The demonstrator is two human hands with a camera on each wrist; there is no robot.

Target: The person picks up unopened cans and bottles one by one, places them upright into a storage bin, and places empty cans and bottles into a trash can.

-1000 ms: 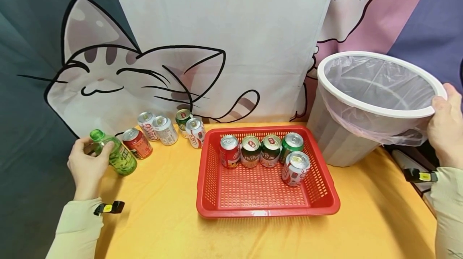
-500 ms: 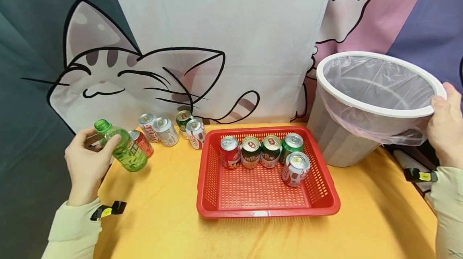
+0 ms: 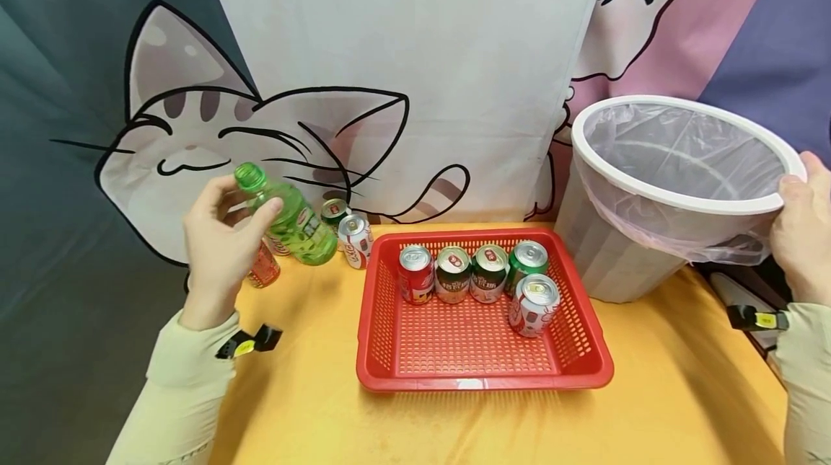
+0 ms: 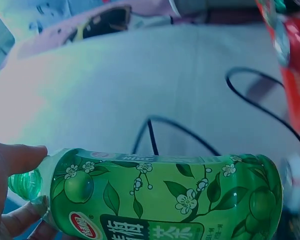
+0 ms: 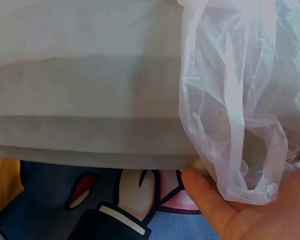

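A green plastic drink bottle [image 3: 295, 223] without a cap is held up at a tilt in my left hand [image 3: 223, 249], gripped near its neck. Plum and blossom art covers the label of the bottle [image 4: 165, 195] in the left wrist view. On the right, my right hand [image 3: 805, 234] grips the white rim of a tall grey trash can [image 3: 604, 249], which leans towards me. A clear bag [image 5: 230, 110] lines the can and hangs over its outside in the right wrist view, beside my right thumb [image 5: 202, 195].
A red perforated basket [image 3: 483, 383] holds several upright cans at mid-table. Behind the bottle stand a red can [image 3: 265, 267], a white can [image 3: 355, 245] and a green can [image 3: 334, 211], others partly hidden. A cartoon cloth [image 3: 487, 54] hangs behind.
My left hand has lifted the green bottle off the left side of the table and carried it up and to the right. The right hand and trash can stay in place.
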